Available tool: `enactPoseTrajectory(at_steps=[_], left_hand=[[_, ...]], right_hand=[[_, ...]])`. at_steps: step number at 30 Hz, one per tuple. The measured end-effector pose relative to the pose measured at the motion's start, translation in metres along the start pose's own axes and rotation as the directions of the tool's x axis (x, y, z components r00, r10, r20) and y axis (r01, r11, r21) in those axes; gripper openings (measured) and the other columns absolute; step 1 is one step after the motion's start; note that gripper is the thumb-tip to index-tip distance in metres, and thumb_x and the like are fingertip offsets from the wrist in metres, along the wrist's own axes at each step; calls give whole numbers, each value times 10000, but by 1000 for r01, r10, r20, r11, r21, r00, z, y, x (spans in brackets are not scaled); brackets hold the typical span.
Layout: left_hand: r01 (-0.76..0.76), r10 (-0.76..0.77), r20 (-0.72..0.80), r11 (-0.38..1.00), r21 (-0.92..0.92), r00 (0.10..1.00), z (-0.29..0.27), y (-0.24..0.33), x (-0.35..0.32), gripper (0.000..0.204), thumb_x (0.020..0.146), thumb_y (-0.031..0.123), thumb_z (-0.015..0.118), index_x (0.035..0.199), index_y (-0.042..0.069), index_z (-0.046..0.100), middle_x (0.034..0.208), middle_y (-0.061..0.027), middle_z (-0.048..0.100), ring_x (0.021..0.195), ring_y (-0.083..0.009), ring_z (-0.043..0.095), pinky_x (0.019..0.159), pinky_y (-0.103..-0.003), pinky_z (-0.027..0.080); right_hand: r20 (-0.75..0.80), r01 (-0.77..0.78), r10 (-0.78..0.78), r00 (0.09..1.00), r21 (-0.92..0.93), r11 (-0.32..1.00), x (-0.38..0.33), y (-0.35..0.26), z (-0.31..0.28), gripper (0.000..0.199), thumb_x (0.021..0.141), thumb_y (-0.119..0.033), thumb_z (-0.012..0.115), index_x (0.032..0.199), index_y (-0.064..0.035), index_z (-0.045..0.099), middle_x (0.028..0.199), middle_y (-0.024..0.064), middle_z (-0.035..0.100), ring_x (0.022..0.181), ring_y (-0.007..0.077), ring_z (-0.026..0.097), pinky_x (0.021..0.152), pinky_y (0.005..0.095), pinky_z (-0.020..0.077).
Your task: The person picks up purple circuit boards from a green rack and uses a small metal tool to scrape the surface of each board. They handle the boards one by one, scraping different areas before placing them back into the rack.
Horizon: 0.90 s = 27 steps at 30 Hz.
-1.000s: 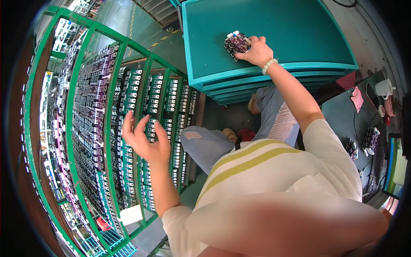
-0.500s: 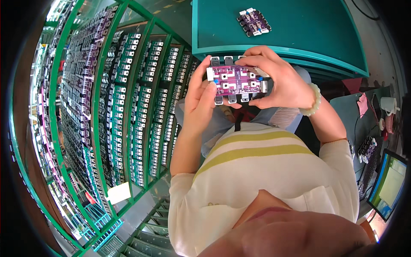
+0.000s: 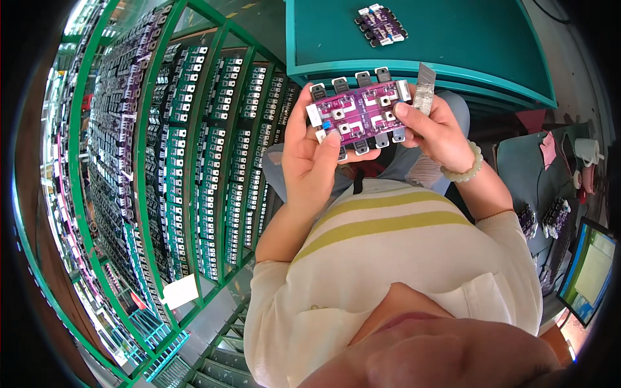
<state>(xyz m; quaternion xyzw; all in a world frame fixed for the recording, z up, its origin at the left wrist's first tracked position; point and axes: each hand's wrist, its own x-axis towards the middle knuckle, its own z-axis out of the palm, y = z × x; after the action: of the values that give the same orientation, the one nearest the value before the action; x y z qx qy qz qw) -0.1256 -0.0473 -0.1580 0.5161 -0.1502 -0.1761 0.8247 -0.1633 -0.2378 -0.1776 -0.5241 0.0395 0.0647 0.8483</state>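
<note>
Left hand (image 3: 307,165): fingers pinched on the near-left corner and left end of the purple circuit board (image 3: 361,115).
Right hand (image 3: 443,132): thumb laid on the board's right end, a taped blade (image 3: 425,87) gripped among the fingers, its tip pointing away from the body, just beside the board.
Bracelet (image 3: 477,160): one, beaded, around the right wrist.
Purple circuit board: one in hand, face up, slightly tilted, above the lap and near the edge of the teal surface (image 3: 466,39).
Board parts: four black tabbed components along the far edge; the near row is partly covered, so its count cannot be told; one white connector at each end; one blue part visible.
Step in hand: seemingly a two-handed hold for looking over or working on the board.
Next move: any use of the blade would call for a firm left grip and the edge kept off the components.
Teal surface: one spare board (image 3: 381,26) lying on it, well apart from the hands.
Right-hand surface (image 3: 521,171): at least two boards (image 3: 555,218), one white mug (image 3: 587,152), one monitor (image 3: 588,271).
Green rack (image 3: 217,32): left side, boards too many to count; one white card (image 3: 181,292).
</note>
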Motion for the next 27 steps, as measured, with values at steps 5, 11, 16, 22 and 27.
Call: enactPoseTrajectory(at_steps=[5,11,16,22,27], left_hand=[[60,-61,73,998,5,995,0,-2,-2,657,908,-52,421,1456,58,76,1334,-169,409,1137,-312,545,831,-453,566],[24,-31,95,998,64,995,9,1,-4,681,904,-66,432,1461,63,61,1324,-168,424,1143,-302,541,843,-445,558],[-37,25,153,996,77,988,13,-4,1,685,906,-63,438,1459,56,52,1320,-171,425,1142,-299,540,851,-436,554],[-53,42,182,997,58,982,16,-4,4,683,908,-57,442,1456,37,46,1330,-178,406,1138,-303,540,851,-440,552],[-65,55,149,996,64,987,18,-3,4,689,904,-51,457,1453,25,48,1283,-200,444,1107,-311,560,831,-449,559]], right_hand=[[-68,11,-15,998,-55,998,-6,1,-2,258,932,-252,582,1070,-34,592,740,-56,522,583,12,393,477,184,318],[-90,37,-27,996,115,993,-12,-2,-1,241,941,-253,563,1053,-43,601,788,-49,541,621,17,395,499,182,304],[-75,95,-82,994,179,979,-14,4,-11,258,967,-281,504,1000,-45,602,784,-23,542,616,41,390,515,207,302],[-66,104,-91,994,245,964,-17,1,-16,289,973,-293,478,1003,-30,594,757,-17,521,630,53,394,528,221,299],[-35,129,-124,992,300,945,-15,4,-15,307,959,-307,497,1035,-22,582,754,-8,529,628,59,405,528,217,302]])
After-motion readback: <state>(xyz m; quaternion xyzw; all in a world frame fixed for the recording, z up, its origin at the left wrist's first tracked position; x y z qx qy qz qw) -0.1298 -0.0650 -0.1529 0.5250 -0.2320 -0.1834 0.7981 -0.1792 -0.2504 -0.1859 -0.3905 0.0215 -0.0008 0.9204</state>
